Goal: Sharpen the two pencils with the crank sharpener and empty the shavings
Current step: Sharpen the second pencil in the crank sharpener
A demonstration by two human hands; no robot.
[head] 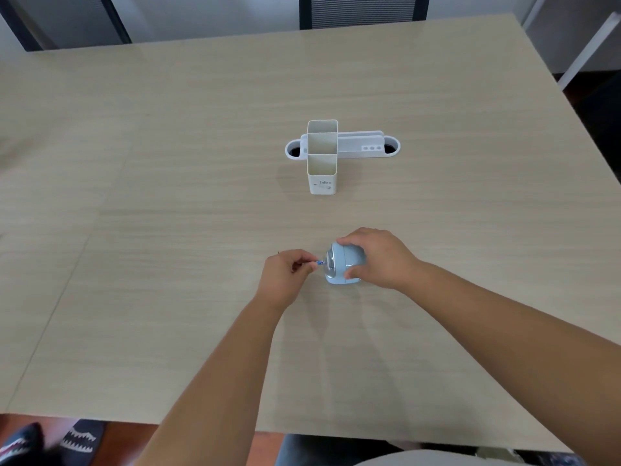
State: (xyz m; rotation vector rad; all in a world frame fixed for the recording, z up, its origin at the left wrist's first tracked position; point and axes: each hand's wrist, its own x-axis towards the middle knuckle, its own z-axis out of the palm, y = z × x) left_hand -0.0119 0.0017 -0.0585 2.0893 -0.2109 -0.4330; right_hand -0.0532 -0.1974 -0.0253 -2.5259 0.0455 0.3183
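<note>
A pale wood-grain bench [168, 163] filled the view, dark chairs behind it and a white desk organiser [322, 156] standing mid-bench. Near the front edge sat the small blue crank sharpener [342, 265], rounded, clear-fronted. The right hand [379, 258] curled over it, grip closed around the body. The left hand [285, 274] pinched a pencil [319, 263], its end touching the sharpener's front.
</note>
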